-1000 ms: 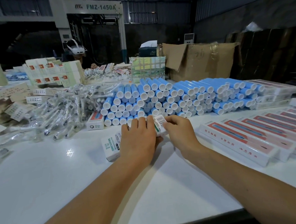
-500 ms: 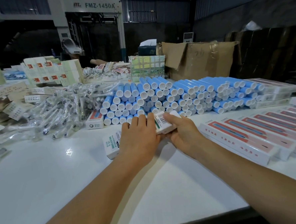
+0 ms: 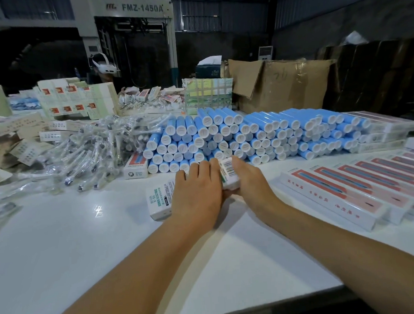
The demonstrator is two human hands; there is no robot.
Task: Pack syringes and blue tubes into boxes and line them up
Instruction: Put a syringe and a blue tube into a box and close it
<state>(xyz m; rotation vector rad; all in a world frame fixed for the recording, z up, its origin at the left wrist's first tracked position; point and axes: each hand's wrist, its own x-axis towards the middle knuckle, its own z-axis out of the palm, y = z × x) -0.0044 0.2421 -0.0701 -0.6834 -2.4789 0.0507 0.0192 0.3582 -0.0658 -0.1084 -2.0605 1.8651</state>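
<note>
A white box [image 3: 229, 173] with a barcode end sits between my two hands near the table's middle. My right hand [image 3: 251, 182] grips that end, thumb on top. My left hand [image 3: 196, 191] lies flat with straight fingers over a white box with green lettering [image 3: 158, 200]; I cannot tell whether both are one box. Just behind the hands is a stack of blue tubes [image 3: 248, 135] with white caps. Bagged syringes [image 3: 84, 154] lie in a heap to the left. Closed red-and-white boxes [image 3: 348, 192] are lined up side by side on the right.
A small red-printed box [image 3: 135, 165] stands by the tube stack. Flat carton blanks [image 3: 11, 142] pile up at far left, with more packed boxes [image 3: 381, 131] at far right. A person with a headset [image 3: 103, 66] works across the table beside a cardboard carton [image 3: 281, 84].
My right hand has closed in on the barcode end and pressed it toward my left hand; that end tipped up and turned slightly. My left hand has stayed over the lettered box.
</note>
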